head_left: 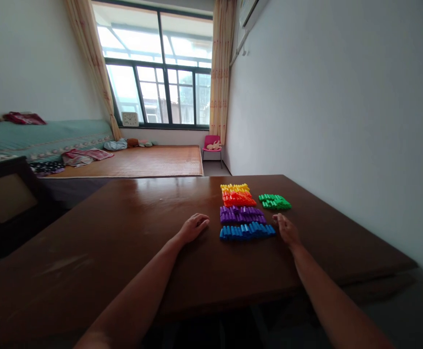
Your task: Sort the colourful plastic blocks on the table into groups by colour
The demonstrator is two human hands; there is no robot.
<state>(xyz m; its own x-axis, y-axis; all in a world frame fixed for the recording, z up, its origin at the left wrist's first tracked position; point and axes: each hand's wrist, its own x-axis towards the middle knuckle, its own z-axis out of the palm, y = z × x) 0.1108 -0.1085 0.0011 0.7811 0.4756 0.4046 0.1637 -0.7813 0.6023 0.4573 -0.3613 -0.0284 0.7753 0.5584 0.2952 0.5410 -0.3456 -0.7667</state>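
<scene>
Rows of small coloured pieces lie on the brown table (pixel 124 232). The blue row (pixel 247 231) is nearest, with purple pieces (pixel 242 214) behind it, then orange-red pieces (pixel 238 198) and yellow pieces (pixel 235 187). Green pieces (pixel 274 201) form a separate group to the right. My left hand (pixel 195 227) rests on the table left of the purple and blue rows, fingers loosely curled, with nothing visible in it. Right of the blue row and just below the green group is my right hand (pixel 286 229), its fingers slightly bent and apart, holding nothing visible.
Beyond the table stands a low bed (pixel 153 161) with cloths on its left side. A pink chair (pixel 212 142) holding a soft toy is near the window. The white wall (pixel 335 121) runs along the right side, and a dark cabinet (pixel 15 203) stands at the left.
</scene>
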